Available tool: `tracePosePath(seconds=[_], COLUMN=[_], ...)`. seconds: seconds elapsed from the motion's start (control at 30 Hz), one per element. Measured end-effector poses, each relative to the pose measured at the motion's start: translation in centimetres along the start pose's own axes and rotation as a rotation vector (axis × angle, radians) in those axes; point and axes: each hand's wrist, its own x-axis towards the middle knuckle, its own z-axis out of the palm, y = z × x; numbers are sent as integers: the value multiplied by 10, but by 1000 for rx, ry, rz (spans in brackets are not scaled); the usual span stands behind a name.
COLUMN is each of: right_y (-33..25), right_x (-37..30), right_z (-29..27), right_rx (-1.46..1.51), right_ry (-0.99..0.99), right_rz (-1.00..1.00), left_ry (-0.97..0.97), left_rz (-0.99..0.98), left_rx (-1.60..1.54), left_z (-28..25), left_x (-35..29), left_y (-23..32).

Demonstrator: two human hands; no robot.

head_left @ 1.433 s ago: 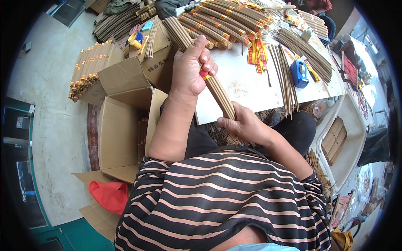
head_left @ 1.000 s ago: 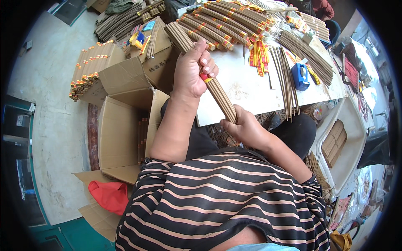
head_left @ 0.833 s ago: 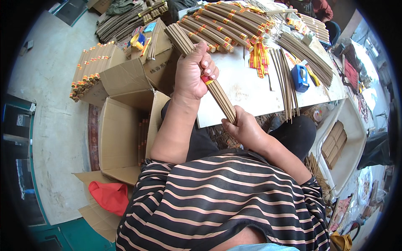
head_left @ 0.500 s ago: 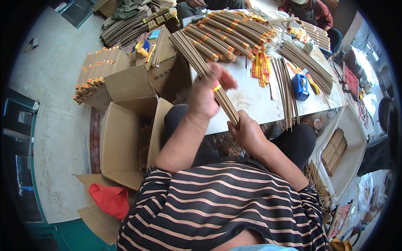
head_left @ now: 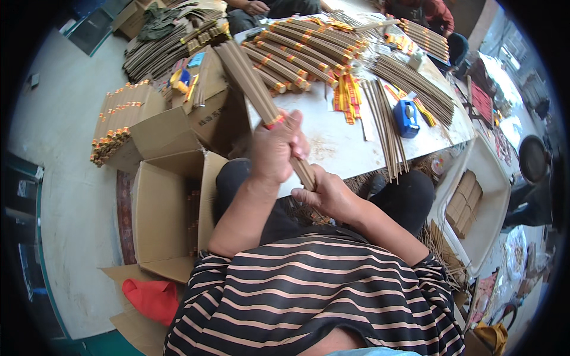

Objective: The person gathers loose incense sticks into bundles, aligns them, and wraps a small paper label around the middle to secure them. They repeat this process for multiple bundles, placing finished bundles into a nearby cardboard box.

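A long bundle of thin brown incense sticks (head_left: pixel 246 80) slants up and away over the near edge of the white table (head_left: pixel 338 151). My left hand (head_left: pixel 274 148) is closed around it, just below a red and yellow paper band (head_left: pixel 274 120). Its lower end sits in the closed fingers of my right hand (head_left: pixel 329 193). Beyond, several banded incense bundles (head_left: pixel 303 50) are heaped on the tabletop. To their right lie red and yellow paper strips (head_left: pixel 347 98), loose incense sticks (head_left: pixel 385 130) and a blue tape dispenser (head_left: pixel 407 118).
An open cardboard box (head_left: pixel 166 219) with bundles inside stands left of my legs. More banded bundles (head_left: pixel 122 115) are stacked behind it. A white plastic tub (head_left: pixel 490 228) holds unbanded bundles at right. Two people sit across the table; one person's hand (head_left: pixel 256 8) shows.
The fingers of my left hand, apart before, have closed around the bundle near its band. The whole view has shifted slightly. My right hand still grips the lower end.
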Motion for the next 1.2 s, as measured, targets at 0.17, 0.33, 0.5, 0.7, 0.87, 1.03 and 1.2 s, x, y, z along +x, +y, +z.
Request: tracePosePath(seconds=[0.17,0.33,0.5,0.7,0.87,1.03,1.2], right_y=[48,121,168,144,152,136,81], right_x=[2,13,15,17,10,6,-2], right_z=[-52,-135,-156,-159,-164,-169,-153], right_rx=[-149,-729,-807,-738,-632,-92,324], right_ry=[179,626,558,554,705,746,630], right_rz=[64,341,478,556,488,337,234], left_ry=[68,63,-108,-164,-197,-212,-183], left_rz=[91,-187,-476,-611,-612,-623,-633], left_rx=[160,273,264,50,23,-1,-3], left_z=[-13,-26,-36,-54,-59,-59,-59], left_x=[20,22,25,15,7,0,-8], left_y=[46,47,30,19,15,18,14])
